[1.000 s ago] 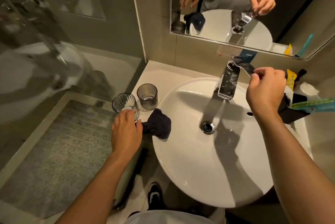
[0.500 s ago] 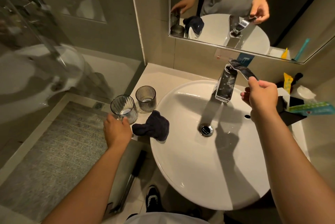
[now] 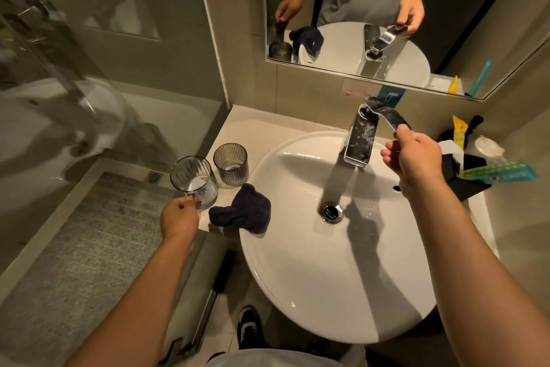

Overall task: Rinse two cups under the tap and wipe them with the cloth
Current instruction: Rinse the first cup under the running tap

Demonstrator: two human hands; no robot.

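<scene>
My left hand (image 3: 179, 216) grips the handle of the near cup (image 3: 193, 177), tilted just off the counter's left edge, while the second cup (image 3: 230, 165) stands upright right beside it on the counter (image 3: 253, 125). My right hand (image 3: 416, 155) pinches the end of the tap lever (image 3: 387, 116) above the basin (image 3: 327, 277), thumb on top, other fingers curled under. The dark cloth (image 3: 242, 209) lies bunched on the basin's left rim, near both cups.

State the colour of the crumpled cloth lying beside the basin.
The crumpled cloth is dark navy, almost black, plain with no pattern; the head view shows it best.
</scene>
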